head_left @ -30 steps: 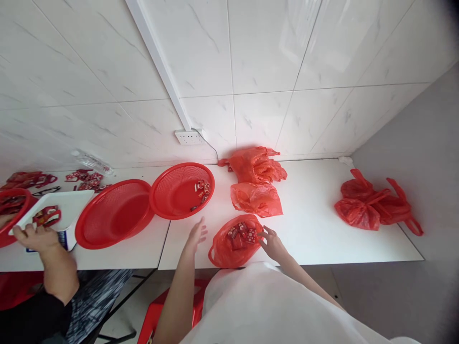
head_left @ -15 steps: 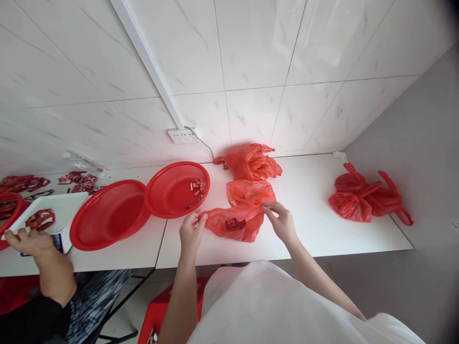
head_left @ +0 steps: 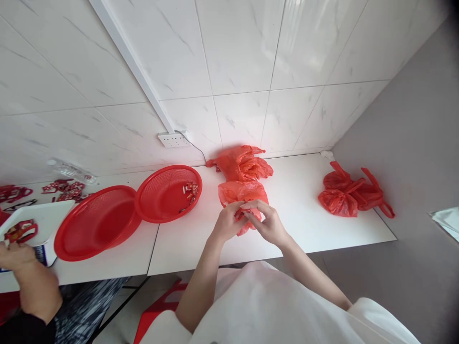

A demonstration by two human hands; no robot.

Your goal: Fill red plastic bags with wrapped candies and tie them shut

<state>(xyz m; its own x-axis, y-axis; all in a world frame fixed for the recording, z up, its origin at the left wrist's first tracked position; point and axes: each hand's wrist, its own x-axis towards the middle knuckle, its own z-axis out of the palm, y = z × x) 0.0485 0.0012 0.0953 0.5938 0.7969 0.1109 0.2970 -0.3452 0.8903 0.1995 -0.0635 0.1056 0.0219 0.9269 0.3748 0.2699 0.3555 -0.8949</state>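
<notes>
My left hand [head_left: 228,223] and my right hand [head_left: 268,224] meet over a thin red plastic bag [head_left: 244,230], fingers bent and closed on its gathered plastic. Its small dark packet is mostly covered by my fingers. Loose red plastic [head_left: 241,190] lies just beyond my fingertips; whether it belongs to the same bag I cannot tell. Behind that sits a crumpled heap of red plastic bags [head_left: 244,162] against the wall.
Two red plastic baskets [head_left: 96,224] stand on the left; the farther one [head_left: 161,196] holds several small packets. Tied red bags [head_left: 340,198] lie at the right end. At far left another person's hand [head_left: 16,255] is by a white tray [head_left: 53,212].
My hands have come together from the bag's two sides, bunching the spread plastic between them. The view has shifted a little, and the other person's hand remains at the tray.
</notes>
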